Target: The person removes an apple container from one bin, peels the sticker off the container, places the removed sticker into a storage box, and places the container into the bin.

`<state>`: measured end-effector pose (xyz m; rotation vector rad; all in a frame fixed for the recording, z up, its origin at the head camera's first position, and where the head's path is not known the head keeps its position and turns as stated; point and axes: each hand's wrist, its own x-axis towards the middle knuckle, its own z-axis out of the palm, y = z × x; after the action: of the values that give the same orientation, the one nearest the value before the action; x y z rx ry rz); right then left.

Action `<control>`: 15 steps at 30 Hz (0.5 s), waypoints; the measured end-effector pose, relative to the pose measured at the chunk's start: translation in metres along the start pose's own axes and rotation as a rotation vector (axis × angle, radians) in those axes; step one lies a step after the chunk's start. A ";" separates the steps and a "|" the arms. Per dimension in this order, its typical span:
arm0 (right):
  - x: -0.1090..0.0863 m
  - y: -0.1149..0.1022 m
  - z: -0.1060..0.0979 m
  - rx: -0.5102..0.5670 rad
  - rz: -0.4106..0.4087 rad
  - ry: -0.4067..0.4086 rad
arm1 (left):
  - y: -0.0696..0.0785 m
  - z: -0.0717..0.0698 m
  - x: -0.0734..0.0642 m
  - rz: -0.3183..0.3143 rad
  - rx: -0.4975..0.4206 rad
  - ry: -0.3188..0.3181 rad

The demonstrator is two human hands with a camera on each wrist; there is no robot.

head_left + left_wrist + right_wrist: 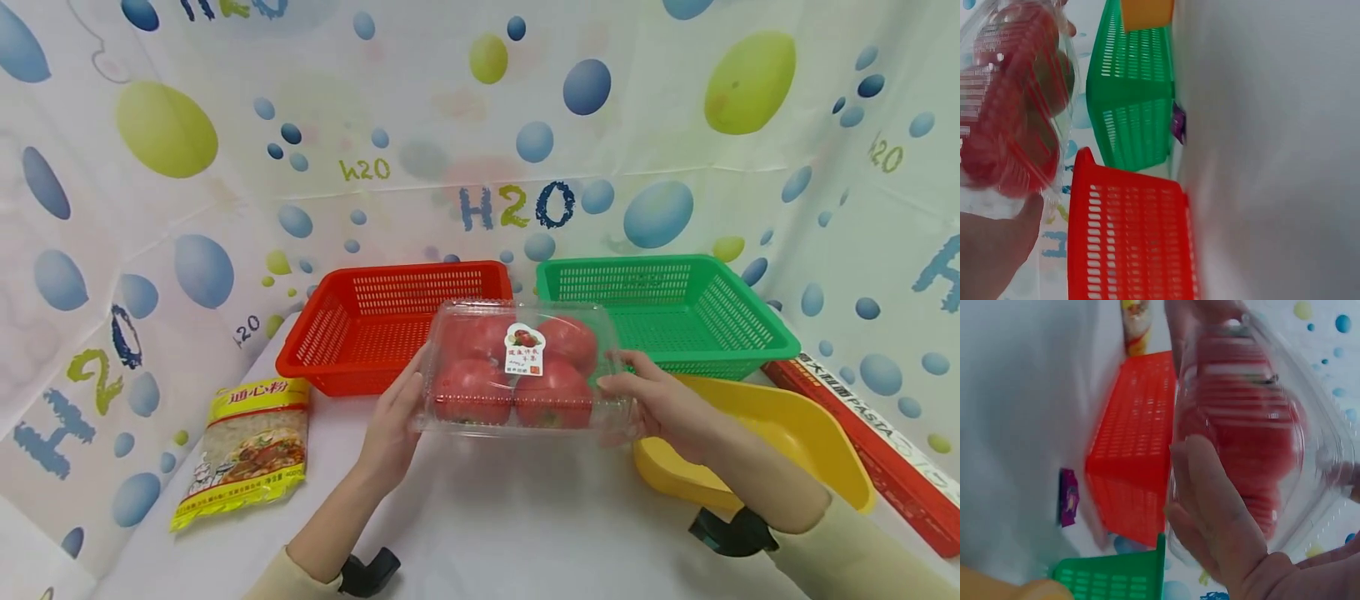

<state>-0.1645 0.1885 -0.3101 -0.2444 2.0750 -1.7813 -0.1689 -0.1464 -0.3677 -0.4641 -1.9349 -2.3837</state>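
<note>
A clear plastic box of apples [555, 387], red with a white label on its lid, is held up above the white table, in front of the two baskets. My left hand [393, 429] grips its left end, and my right hand [663, 400] grips the right end. In the right wrist view, the right hand's fingers [1222, 494] spread along the underside of the box. The left wrist view shows the left thumb [1029, 219] against the box's edge. Several red fruits show through the plastic.
Behind stand a red basket [300, 354] and a green basket [780, 342]. A yellow pasta bag [258, 442] lies at left. At right are a yellow tray [825, 450] and a long red pasta box [892, 467]. A small purple packet [1069, 497] lies near the baskets.
</note>
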 end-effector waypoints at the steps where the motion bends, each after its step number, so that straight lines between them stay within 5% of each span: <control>1: -0.002 0.002 0.000 -0.039 0.005 -0.009 | 0.000 -0.002 -0.004 -0.016 0.003 0.001; 7: -0.012 0.011 -0.003 -0.187 0.044 -0.037 | -0.003 -0.012 -0.027 -0.095 0.017 -0.029; 15: -0.012 0.025 0.003 -0.170 0.114 -0.100 | -0.011 -0.033 -0.034 -0.165 0.075 -0.160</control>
<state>-0.1497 0.1948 -0.3330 -0.2515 2.1258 -1.4995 -0.1452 -0.1808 -0.3930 -0.5259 -2.2039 -2.4273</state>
